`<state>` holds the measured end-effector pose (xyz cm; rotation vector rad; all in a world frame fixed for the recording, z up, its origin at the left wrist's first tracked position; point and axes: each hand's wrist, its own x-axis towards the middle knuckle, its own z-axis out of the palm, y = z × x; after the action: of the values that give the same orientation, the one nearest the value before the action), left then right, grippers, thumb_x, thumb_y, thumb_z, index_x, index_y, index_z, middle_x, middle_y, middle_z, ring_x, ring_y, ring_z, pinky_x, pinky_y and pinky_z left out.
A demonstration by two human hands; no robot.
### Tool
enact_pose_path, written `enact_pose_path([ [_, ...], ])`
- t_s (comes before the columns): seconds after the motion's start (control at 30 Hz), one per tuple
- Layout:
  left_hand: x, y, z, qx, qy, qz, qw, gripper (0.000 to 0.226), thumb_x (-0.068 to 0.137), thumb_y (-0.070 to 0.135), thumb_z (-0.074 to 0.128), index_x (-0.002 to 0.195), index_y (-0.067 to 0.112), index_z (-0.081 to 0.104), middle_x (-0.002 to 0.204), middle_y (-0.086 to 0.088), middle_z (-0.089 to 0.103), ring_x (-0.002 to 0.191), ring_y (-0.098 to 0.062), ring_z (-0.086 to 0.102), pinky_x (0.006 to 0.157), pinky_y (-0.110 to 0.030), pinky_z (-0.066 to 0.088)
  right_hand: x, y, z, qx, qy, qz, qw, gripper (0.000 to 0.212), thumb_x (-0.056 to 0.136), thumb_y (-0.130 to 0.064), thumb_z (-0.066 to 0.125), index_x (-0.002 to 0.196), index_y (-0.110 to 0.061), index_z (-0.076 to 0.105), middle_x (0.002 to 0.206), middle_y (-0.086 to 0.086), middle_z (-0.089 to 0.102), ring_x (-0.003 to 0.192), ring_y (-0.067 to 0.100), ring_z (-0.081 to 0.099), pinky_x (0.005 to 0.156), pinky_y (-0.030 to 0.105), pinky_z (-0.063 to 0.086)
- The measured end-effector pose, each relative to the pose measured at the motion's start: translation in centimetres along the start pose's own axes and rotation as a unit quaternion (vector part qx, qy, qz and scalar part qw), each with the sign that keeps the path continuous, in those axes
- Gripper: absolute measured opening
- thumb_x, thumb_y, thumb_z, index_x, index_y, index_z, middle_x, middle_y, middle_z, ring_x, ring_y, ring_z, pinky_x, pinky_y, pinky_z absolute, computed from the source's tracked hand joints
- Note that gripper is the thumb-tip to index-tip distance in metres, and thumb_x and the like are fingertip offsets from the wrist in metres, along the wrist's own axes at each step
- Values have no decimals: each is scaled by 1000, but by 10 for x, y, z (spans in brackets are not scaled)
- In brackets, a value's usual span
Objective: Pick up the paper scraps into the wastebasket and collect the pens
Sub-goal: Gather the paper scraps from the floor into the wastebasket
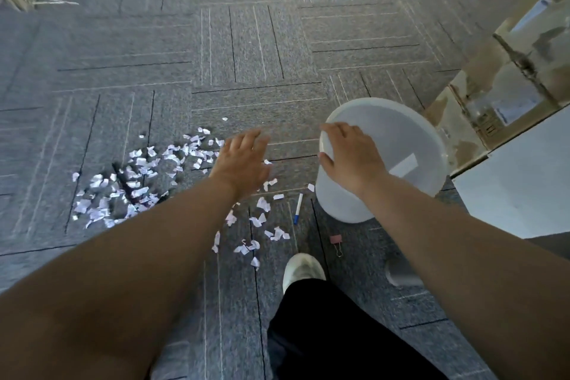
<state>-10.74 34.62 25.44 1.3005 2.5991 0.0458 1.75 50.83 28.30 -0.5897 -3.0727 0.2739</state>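
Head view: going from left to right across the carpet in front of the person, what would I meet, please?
Dense pile of paper scraps → left hand → pen → wastebasket, its rim gripped by the right hand.

White scraps (135,182), grey striped carpet (246,49)

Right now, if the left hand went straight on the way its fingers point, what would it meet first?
Probably only bare carpet; the left hand points past the paper scraps. Height unclear.
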Motion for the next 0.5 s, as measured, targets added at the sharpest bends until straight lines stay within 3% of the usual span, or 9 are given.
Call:
enact_pose_path([
  [0.37, -84, -189, 80, -29, -26, -124, 992, 63, 92, 43, 46, 144, 19, 20, 153, -6, 14, 141, -27, 13, 114, -43, 13, 67, -169, 144, 0, -130, -90, 987, 49, 92, -30, 48, 136, -14, 31, 135, 11, 44, 123, 30, 40, 98, 44, 38],
  [0.5, -117, -236, 139, -19, -118, -177, 977, 75, 90, 49, 45, 147, 20, 5, 156, -7, 1, 143, -29, -2, 116, -48, 7, 59, -199, 211, -1, -202, -88, 976, 53, 92, -31, 48, 139, -16, 27, 144, 9, 35, 130, 31, 33, 103, 43, 35],
])
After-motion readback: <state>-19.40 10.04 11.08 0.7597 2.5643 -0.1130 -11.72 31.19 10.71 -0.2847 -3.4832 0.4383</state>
